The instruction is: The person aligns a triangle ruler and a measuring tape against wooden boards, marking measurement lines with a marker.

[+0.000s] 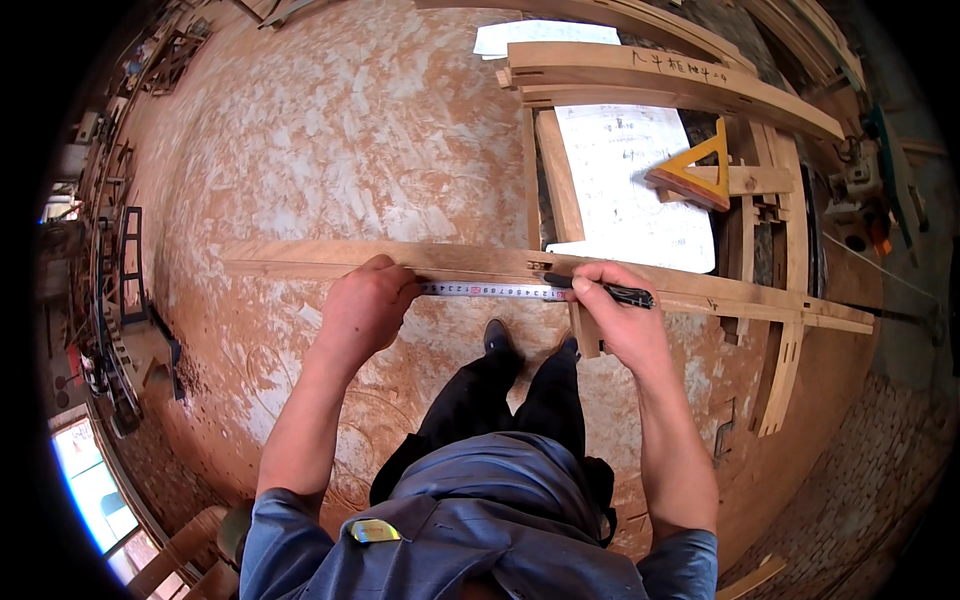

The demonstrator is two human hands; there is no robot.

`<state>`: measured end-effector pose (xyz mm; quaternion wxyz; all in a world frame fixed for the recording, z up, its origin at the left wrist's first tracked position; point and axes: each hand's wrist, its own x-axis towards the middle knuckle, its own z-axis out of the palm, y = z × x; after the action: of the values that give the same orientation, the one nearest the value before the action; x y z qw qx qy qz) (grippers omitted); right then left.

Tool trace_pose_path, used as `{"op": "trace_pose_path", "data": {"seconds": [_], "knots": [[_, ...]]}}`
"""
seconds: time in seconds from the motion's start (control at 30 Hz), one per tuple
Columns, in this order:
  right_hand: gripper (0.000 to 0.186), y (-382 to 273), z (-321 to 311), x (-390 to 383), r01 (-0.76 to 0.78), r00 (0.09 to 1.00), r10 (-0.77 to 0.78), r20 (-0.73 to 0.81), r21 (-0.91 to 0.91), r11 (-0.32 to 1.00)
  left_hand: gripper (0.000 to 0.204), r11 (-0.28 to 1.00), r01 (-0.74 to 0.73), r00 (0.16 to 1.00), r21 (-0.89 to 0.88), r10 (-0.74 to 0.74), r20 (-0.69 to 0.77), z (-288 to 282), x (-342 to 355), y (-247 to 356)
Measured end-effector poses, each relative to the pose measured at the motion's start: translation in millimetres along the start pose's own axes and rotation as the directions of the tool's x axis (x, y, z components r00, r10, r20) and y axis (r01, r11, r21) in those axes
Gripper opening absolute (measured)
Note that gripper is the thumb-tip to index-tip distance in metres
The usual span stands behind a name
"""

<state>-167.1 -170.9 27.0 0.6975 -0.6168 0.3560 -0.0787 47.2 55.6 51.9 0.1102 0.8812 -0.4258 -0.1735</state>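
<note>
A long wooden rail (pixel 460 262) runs left to right in front of me, with a small mortise cut into it near the middle. My left hand (pixel 368 308) is closed over the tape measure (pixel 490 291), pressing it along the rail's near edge. The white tape blade stretches from there to my right hand (pixel 615 312), which grips a black pen (pixel 628 296). The pen's tip points left, close to the rail beside the mortise. Whether the fingers of my right hand also touch the tape is hard to make out.
Sheets of paper (pixel 640 190) with writing lie among wooden frame pieces on the right. A yellow-and-wood triangle square (pixel 705 172) rests over them. Another marked beam (pixel 670 72) lies beyond. Loose wood and clutter line the left wall. My shoes (pixel 500 338) stand below the rail.
</note>
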Motion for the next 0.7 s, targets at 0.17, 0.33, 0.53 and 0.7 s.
{"op": "trace_pose_path", "data": {"seconds": [0.17, 0.33, 0.53, 0.7], "knots": [[0.024, -2, -3, 1, 0.014, 1.0, -0.014, 0.001, -0.084, 0.996, 0.016, 1.0, 0.014, 1.0, 0.006, -0.014, 0.018, 0, 0, 0], [0.026, -2, -2, -1, 0.016, 0.999, -0.019, -0.032, -0.082, 0.997, 0.017, 0.999, 0.026, 0.999, 0.035, -0.028, 0.041, 2, 1, -4], [0.024, -1, 0, -2, 0.041, 0.997, -0.046, -0.069, -0.07, 0.997, 0.017, 0.999, 0.031, 0.999, 0.034, -0.032, 0.035, 2, 1, -3], [0.02, -1, 9, 0, 0.053, 0.997, -0.051, -0.053, 0.039, 0.998, 0.017, 0.999, 0.033, 0.999, 0.016, -0.033, 0.037, 1, 1, -1]]}}
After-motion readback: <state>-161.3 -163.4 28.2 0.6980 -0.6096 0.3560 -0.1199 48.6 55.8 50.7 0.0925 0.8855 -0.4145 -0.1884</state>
